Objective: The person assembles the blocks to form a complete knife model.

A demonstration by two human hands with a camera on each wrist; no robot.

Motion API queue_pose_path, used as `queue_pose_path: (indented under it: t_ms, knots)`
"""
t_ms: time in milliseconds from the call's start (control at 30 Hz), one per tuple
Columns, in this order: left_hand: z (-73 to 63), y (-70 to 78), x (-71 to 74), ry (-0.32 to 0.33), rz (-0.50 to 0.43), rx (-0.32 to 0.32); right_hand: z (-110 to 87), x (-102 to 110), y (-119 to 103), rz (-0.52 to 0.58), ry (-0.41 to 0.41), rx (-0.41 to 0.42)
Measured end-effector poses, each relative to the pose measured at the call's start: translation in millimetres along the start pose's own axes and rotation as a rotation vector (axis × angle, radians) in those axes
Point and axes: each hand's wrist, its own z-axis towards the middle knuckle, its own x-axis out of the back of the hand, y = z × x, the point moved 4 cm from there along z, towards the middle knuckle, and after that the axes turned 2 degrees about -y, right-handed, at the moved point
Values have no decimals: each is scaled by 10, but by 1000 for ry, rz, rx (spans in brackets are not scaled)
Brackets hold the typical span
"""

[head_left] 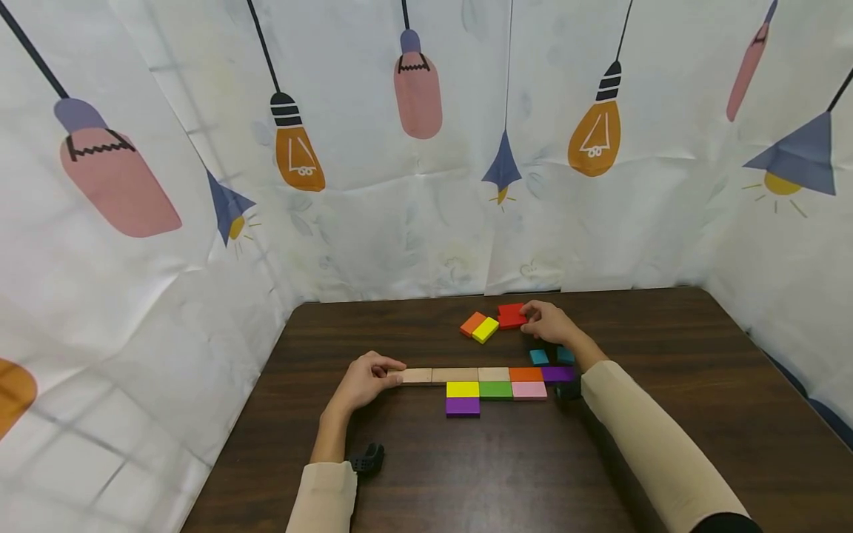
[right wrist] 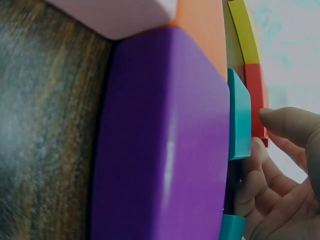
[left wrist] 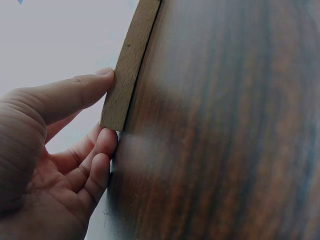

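Observation:
My left hand (head_left: 363,381) pinches the end of a plain wooden block (head_left: 416,376) at the left end of a row of blocks. In the left wrist view, the thumb lies along that block's side and curled fingers sit at its end. Beyond the row, my right hand (head_left: 549,323) holds the right edge of the red blocks (head_left: 512,317) between thumb and fingers. A yellow block (head_left: 485,330) and an orange block (head_left: 473,323) lie together just left of the red ones. Two teal blocks (head_left: 539,358) sit below the right hand.
The row continues right with an orange block (head_left: 526,374) and a purple block (head_left: 557,374). Against its near side lie yellow (head_left: 463,389), green (head_left: 496,390) and pink (head_left: 529,390) blocks, with another purple block (head_left: 463,407) below. A patterned curtain (head_left: 426,222) hangs behind the dark table (head_left: 506,474).

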Motion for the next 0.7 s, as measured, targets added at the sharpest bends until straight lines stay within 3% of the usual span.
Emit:
queue_pose_path:
  t_ms: [700]
  knots:
    - [8, -10, 3, 2, 2, -4, 27, 4, 16, 15, 7, -26]
